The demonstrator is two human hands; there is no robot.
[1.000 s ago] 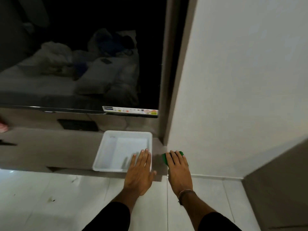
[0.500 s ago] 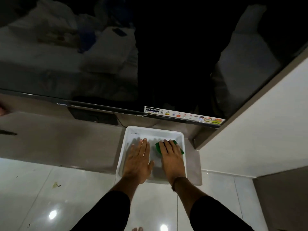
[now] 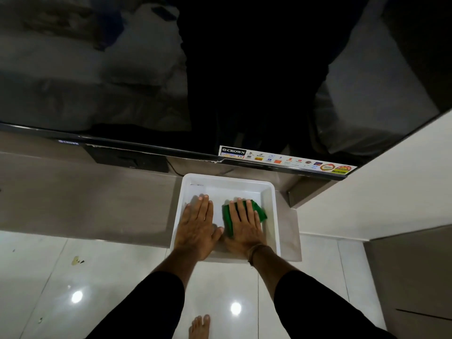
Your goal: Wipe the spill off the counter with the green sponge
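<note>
Sponge (image 3: 259,212) lies directly under my right hand (image 3: 244,226), flat on the floor of the white tray (image 3: 274,206), its long axis running away from me along the fingers (image 3: 241,209). Green shows past them on both sides. Those fingers are stretched out flat, pressing down on it, not curled around it. My left hand (image 3: 198,223), just beside, is spread flat on the tray bottom, holding nothing. Tray sits on the counter (image 3: 97,204); I can't make out any spill.

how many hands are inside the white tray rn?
2. Left hand lies flat on the left half of the tray; right hand presses flat on the green sponge in the right half. Nothing seems hidden.
</note>
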